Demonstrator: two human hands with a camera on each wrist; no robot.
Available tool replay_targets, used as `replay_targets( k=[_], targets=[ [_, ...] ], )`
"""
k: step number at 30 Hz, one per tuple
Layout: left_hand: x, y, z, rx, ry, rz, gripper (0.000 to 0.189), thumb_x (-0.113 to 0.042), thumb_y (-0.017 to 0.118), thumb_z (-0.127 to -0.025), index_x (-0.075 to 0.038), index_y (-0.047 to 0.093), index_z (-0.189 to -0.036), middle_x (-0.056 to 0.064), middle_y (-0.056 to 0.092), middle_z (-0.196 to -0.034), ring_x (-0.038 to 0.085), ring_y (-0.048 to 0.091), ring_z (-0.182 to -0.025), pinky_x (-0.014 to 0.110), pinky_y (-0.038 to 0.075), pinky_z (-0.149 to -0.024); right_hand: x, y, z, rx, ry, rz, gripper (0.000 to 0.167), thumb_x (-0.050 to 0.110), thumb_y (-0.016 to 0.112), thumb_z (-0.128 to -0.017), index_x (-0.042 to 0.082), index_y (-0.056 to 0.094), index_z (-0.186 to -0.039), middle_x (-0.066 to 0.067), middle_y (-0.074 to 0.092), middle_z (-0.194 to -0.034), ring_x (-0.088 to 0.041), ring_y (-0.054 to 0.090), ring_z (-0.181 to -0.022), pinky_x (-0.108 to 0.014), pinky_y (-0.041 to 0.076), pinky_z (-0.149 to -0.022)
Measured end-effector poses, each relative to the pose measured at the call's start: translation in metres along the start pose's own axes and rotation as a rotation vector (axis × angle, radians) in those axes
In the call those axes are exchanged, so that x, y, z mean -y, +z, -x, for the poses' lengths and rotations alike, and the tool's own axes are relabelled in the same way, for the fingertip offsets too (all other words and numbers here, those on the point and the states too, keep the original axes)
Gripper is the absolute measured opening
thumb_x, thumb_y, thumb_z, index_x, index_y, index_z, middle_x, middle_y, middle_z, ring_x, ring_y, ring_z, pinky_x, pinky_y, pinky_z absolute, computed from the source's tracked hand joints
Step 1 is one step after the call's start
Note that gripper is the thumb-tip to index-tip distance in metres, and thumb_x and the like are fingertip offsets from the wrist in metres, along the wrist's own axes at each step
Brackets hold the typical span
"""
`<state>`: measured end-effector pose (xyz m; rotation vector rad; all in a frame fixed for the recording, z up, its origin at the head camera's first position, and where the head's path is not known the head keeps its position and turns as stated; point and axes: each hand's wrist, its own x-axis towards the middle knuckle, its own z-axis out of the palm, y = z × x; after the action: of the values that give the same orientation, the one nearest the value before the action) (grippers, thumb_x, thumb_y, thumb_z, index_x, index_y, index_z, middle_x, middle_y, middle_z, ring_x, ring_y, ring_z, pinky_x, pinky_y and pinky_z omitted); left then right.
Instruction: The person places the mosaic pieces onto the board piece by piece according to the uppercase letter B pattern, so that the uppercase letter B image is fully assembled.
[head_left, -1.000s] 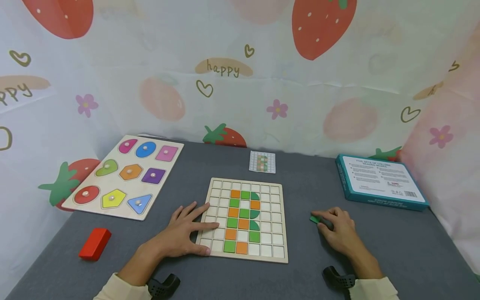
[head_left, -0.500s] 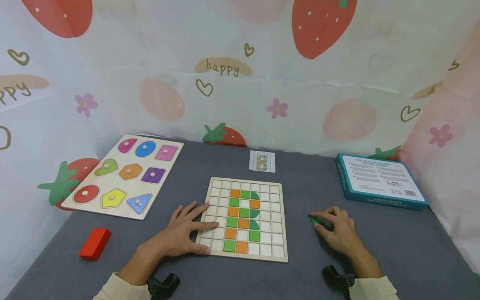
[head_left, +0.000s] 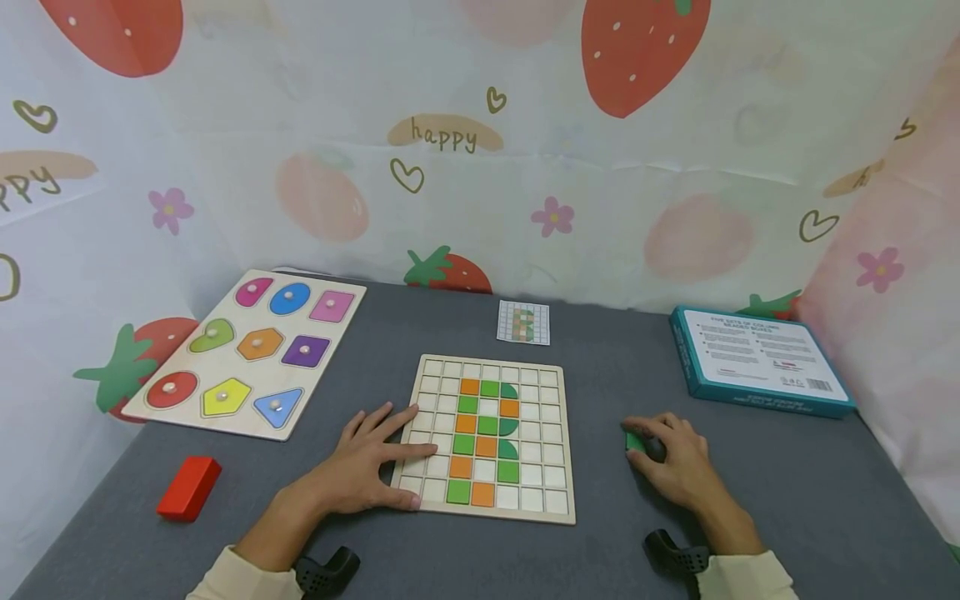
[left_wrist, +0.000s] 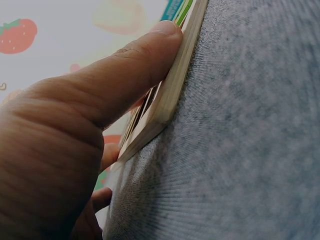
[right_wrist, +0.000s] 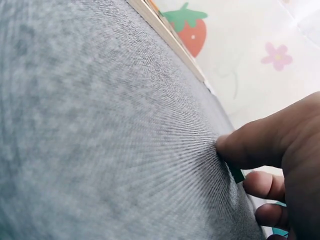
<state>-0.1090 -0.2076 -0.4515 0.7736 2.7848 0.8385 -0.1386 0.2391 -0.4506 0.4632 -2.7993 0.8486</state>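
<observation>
In the head view, my left hand (head_left: pixel 360 471) rests with spread fingers on the left edge of a wooden grid board (head_left: pixel 495 515). The left wrist view shows its thumb (left_wrist: pixel 145 55) lying over the board's near edge. Orange, green and white tiles fill the grid, with some dark green rounded ones in one column. To the right of the board, my right hand (head_left: pixel 678 462) pinches a small green tile (head_left: pixel 633 442) between thumb and index finger, down at the grey cloth. Most of that tile is hidden by the fingers in the right wrist view.
A small pattern card (head_left: pixel 523 323) lies behind the board. At the left are a knobbed shape puzzle (head_left: pixel 258 379) and a red block (head_left: pixel 190 487). A teal box (head_left: pixel 765 362) lies at the back right, before the strawberry-printed backdrop (head_left: pixel 480 200).
The green tile has turned slightly and shifted a little to the right under the right hand's fingertips. My left hand and the board have stayed in place.
</observation>
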Motion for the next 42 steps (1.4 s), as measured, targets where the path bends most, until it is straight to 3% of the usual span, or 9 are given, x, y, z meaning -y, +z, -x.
replay_targets(
  k=[5, 10, 17, 21, 30, 42],
  targets=[
    [0.0, 0.0, 0.0, -0.002, 0.003, 0.0, 0.073, -0.065, 0.071, -0.073, -0.029, 0.06, -0.135, 0.008, 0.025, -0.157, 0.042, 0.009, -0.142, 0.063, -0.002, -0.106, -0.001, 0.002, 0.001, -0.034, -0.032, -0.003, 0.035, 0.005, 0.075, -0.08, 0.008, 0.07, -0.115, 0.005, 0.056, -0.082, -0.019, 0.048, -0.08, -0.048, 0.029, -0.077],
    [0.001, 0.0, 0.0, -0.001, 0.004, 0.004, 0.072, -0.065, 0.071, -0.073, -0.029, 0.06, -0.135, 0.008, 0.025, -0.157, 0.042, 0.009, -0.142, 0.063, -0.002, -0.106, -0.001, 0.002, 0.001, -0.056, -0.078, -0.045, 0.036, -0.005, 0.071, -0.075, 0.01, 0.072, -0.107, 0.013, 0.054, -0.071, -0.01, 0.047, -0.067, -0.043, 0.04, -0.076],
    [0.001, 0.001, -0.001, -0.003, 0.002, 0.003, 0.073, -0.067, 0.071, -0.073, -0.03, 0.06, -0.135, 0.007, 0.025, -0.157, 0.042, 0.009, -0.142, 0.063, -0.002, -0.106, 0.002, 0.0, 0.001, 0.028, -0.088, 0.008, 0.031, 0.003, 0.073, -0.079, 0.013, 0.074, -0.108, 0.009, 0.052, -0.079, -0.015, 0.042, -0.075, -0.043, 0.027, -0.071],
    [0.001, 0.001, -0.001, -0.002, 0.0, 0.001, 0.073, -0.067, 0.071, -0.073, -0.03, 0.06, -0.135, 0.007, 0.025, -0.156, 0.042, 0.009, -0.142, 0.062, -0.002, -0.106, 0.002, 0.0, 0.001, 0.052, -0.089, 0.032, 0.029, 0.009, 0.077, -0.081, 0.013, 0.073, -0.109, 0.004, 0.051, -0.087, -0.017, 0.041, -0.079, -0.045, 0.027, -0.073],
    [0.0, -0.001, 0.0, -0.001, 0.002, 0.011, 0.073, -0.066, 0.071, -0.073, -0.029, 0.061, -0.134, 0.008, 0.025, -0.156, 0.043, 0.009, -0.142, 0.063, -0.002, -0.105, 0.005, 0.0, 0.001, 0.001, -0.168, 0.009, 0.021, 0.006, 0.077, -0.081, 0.012, 0.071, -0.1, 0.002, 0.056, -0.093, -0.021, 0.047, -0.085, -0.044, 0.029, -0.072],
    [0.0, -0.001, 0.001, -0.01, 0.004, 0.006, 0.071, -0.065, 0.072, -0.073, -0.03, 0.061, -0.134, 0.008, 0.025, -0.157, 0.042, 0.009, -0.142, 0.064, -0.001, -0.105, 0.028, -0.014, -0.002, -0.05, -0.295, -0.014, 0.027, 0.002, 0.08, -0.077, 0.008, 0.07, -0.101, 0.008, 0.06, -0.092, -0.017, 0.048, -0.082, -0.041, 0.031, -0.07]
  ],
)
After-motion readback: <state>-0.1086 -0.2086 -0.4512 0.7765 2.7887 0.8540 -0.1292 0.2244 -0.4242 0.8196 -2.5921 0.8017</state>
